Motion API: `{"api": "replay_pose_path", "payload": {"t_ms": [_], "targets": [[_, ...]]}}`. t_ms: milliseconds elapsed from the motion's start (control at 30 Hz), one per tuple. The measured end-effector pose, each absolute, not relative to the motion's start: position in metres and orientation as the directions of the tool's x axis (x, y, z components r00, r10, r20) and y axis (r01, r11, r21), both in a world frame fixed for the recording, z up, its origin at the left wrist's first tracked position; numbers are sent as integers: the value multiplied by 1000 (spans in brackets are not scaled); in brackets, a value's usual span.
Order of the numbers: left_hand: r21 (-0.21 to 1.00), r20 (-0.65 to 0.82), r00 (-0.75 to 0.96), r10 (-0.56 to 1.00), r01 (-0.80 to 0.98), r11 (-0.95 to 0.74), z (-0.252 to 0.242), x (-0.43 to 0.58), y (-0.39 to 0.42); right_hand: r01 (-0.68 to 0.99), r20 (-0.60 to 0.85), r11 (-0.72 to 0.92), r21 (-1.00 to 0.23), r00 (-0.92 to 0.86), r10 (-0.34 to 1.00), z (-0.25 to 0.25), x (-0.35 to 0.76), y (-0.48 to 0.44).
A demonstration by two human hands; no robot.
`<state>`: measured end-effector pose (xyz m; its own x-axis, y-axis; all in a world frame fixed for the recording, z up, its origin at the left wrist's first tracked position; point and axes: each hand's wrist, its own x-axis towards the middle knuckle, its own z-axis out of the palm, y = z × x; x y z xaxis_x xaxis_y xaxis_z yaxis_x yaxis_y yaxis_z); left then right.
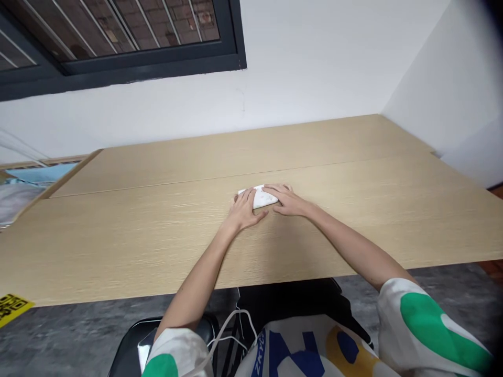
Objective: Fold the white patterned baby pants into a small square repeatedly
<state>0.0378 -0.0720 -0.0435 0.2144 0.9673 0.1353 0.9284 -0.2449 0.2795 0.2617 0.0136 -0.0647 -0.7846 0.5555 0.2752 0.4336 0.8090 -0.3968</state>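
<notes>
A small folded white cloth [262,197] lies on the light wooden table [157,225], near its middle. My left hand [244,210] rests flat on the cloth's left end, fingers stretched out. My right hand [286,199] lies flat over the cloth's right end, fingers stretched out toward the left. The two hands almost meet over the cloth, and most of it is hidden beneath them. Neither hand grips anything.
A white wall with a dark-framed window [118,42] runs behind the table. Another wall [451,89] closes the right side. A black chair [129,351] and a white cable [231,327] are below the table's front edge. A yellow sticker [11,305] lies on the floor.
</notes>
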Motion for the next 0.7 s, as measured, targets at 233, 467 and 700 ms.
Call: {"api": "replay_pose_path", "payload": {"t_ms": [233, 467, 700], "targets": [[287, 286, 198, 938, 916, -281, -39, 30, -67, 411, 441, 772, -485, -647, 622, -69, 250, 15], [570, 395, 47, 917, 770, -285, -15, 33, -79, 85, 477, 545, -834, -385, 790, -40, 245, 9], [856, 108, -26, 994, 512, -80, -29, 51, -84, 39, 215, 236, -971, -295, 931, -44, 248, 21]]}}
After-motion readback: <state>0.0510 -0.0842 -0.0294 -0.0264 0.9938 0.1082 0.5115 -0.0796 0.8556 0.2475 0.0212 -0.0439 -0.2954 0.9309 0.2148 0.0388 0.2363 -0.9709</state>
